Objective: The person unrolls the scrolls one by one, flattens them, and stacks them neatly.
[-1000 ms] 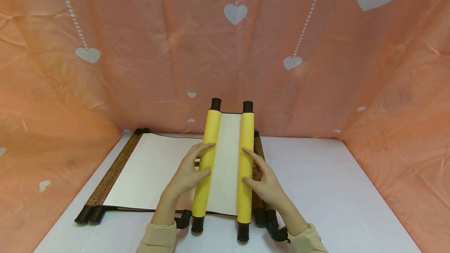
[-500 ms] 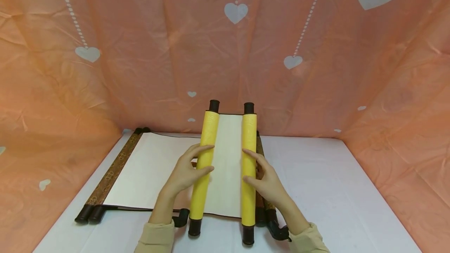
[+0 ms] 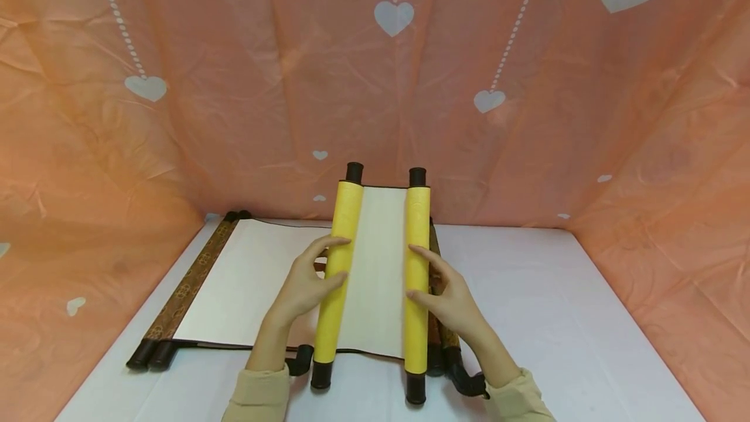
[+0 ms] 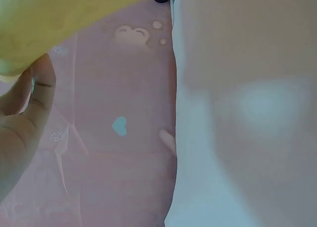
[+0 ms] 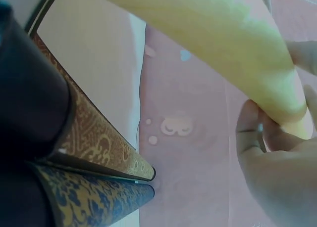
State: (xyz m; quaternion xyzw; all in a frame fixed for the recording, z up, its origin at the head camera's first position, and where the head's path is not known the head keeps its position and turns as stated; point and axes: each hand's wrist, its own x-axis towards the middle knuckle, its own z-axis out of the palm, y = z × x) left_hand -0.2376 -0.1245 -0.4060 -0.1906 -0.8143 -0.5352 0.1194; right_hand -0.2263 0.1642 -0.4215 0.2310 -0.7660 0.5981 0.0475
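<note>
A yellow hanging scroll with black end knobs is partly unrolled, and a white paper strip runs between its two rolls. My left hand grips the left roll, thumb and fingers curled about it. Around the right roll, my right hand does the same. The scroll is held up over a larger, brown-patterned scroll. In the left wrist view, fingertips touch the underside of the yellow roll. The right wrist view has curled fingers against the other yellow roll.
White paper of the larger scroll lies spread on the white tabletop. Patterned rolls with dark ends lie below my right hand; one is blue and gold. A peach cloth with hearts encloses the back and sides.
The two yellow rolls have moved apart, left roll leftward and right roll slightly rightward, and more white paper shows between them. Both hands keep their grip.
</note>
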